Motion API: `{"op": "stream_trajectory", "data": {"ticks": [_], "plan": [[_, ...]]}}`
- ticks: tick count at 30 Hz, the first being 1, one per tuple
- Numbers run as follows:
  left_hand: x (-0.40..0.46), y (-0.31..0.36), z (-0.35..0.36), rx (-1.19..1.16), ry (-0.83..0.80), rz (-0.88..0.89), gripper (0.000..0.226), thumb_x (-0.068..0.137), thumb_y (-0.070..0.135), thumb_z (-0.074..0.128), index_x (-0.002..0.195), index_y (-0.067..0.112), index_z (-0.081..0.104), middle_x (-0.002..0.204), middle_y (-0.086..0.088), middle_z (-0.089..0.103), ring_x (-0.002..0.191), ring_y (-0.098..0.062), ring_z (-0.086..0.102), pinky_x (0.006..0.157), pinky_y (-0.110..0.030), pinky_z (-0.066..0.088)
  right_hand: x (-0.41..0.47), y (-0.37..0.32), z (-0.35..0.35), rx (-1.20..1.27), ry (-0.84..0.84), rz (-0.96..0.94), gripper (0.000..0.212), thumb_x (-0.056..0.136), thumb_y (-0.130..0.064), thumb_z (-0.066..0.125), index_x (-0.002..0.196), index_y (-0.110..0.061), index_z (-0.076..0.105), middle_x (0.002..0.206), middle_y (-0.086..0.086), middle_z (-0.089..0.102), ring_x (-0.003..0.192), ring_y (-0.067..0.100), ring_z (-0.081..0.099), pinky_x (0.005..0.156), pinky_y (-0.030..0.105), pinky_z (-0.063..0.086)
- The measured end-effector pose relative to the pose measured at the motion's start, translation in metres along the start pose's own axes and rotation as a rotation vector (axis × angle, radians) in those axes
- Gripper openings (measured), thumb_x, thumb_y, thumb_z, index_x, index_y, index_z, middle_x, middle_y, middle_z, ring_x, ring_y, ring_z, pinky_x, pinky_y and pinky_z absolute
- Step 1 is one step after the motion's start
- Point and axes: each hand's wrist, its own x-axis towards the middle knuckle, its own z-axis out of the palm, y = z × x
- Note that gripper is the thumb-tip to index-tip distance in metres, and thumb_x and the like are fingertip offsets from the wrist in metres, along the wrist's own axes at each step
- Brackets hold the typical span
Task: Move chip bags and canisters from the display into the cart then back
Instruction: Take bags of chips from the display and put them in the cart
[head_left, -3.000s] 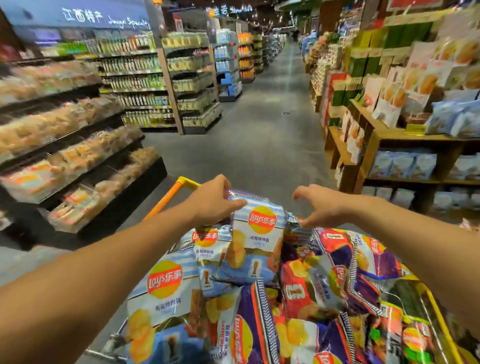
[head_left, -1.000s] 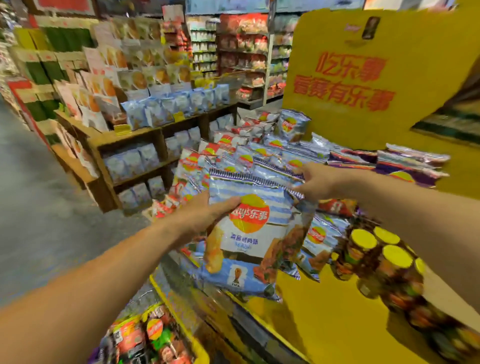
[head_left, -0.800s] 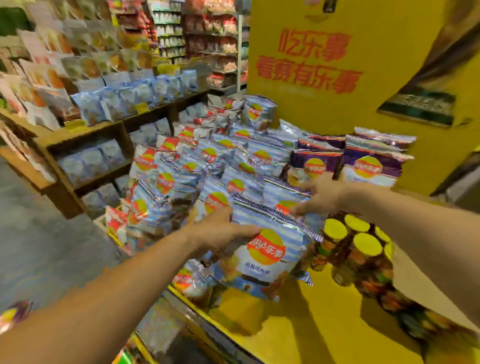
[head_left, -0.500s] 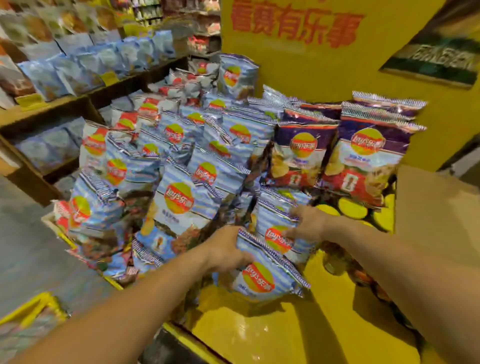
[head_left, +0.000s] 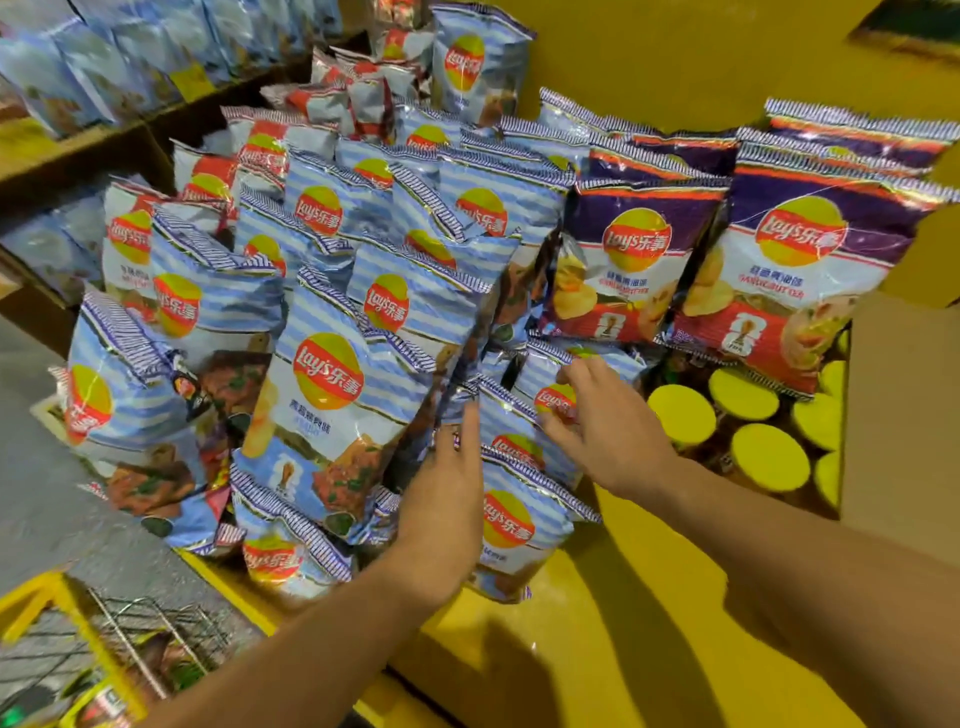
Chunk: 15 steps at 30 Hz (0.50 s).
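Observation:
A blue-striped chip bag (head_left: 519, 525) stands upright at the front of the yellow display (head_left: 597, 649), against other blue bags (head_left: 332, 384). My left hand (head_left: 447, 499) lies flat against its left edge with fingers straight up. My right hand (head_left: 608, 431) hovers just behind it, its relaxed fingers touching the tops of the blue bags there. Neither hand grips anything. Two purple bags (head_left: 634, 260) stand at the back right. Canisters with yellow lids (head_left: 748, 431) sit below them, to the right of my right hand.
The cart's yellow frame and wire side (head_left: 57, 618) show at the bottom left, with some bags inside. A tall yellow panel (head_left: 675, 62) backs the display. A cardboard box wall (head_left: 904, 415) borders the canisters on the right. Wooden shelves (head_left: 78, 145) of bags stand at the left.
I carried the blue-striped bag from the cart to the display with both hands and set it down at the front. Both hands have let go and opened.

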Motion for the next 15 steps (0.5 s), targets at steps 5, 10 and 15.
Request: {"op": "stream_trajectory", "data": {"ticks": [5, 10, 15], "plan": [[0.013, 0.021, -0.03, 0.423, 0.061, 0.147, 0.074, 0.092, 0.009, 0.063, 0.147, 0.016, 0.013, 0.15, -0.016, 0.016, 0.13, -0.038, 0.032, 0.098, -0.043, 0.038, -0.01, 0.001, -0.039, 0.544, -0.56, 0.182, 0.044, 0.098, -0.039, 0.054, 0.062, -0.014, 0.056, 0.052, 0.005, 0.053, 0.043, 0.017, 0.044, 0.048, 0.028, 0.037], [0.011, 0.02, -0.034, 0.399, -0.099, 0.116, 0.034, 0.094, 0.01, 0.056, 0.127, 0.011, 0.047, 0.118, -0.011, 0.058, 0.098, -0.031, 0.061, 0.066, -0.039, 0.042, -0.044, -0.028, 0.002, 0.522, -1.608, 0.352, 0.029, 0.103, -0.023, 0.046, 0.124, -0.011, 0.062, 0.126, 0.012, 0.067, 0.098, 0.024, 0.07, 0.066, 0.027, 0.059], [-0.02, 0.01, -0.014, 0.391, -0.51, 0.138, 0.031, 0.095, 0.019, 0.054, 0.125, 0.013, 0.059, 0.131, -0.01, 0.057, 0.119, -0.031, 0.058, 0.093, -0.042, 0.049, -0.059, -0.057, 0.078, 0.329, -1.025, 0.178, 0.042, 0.098, -0.027, 0.049, 0.141, -0.027, 0.047, 0.13, 0.008, 0.06, 0.11, 0.026, 0.059, 0.095, 0.041, 0.049]]}}
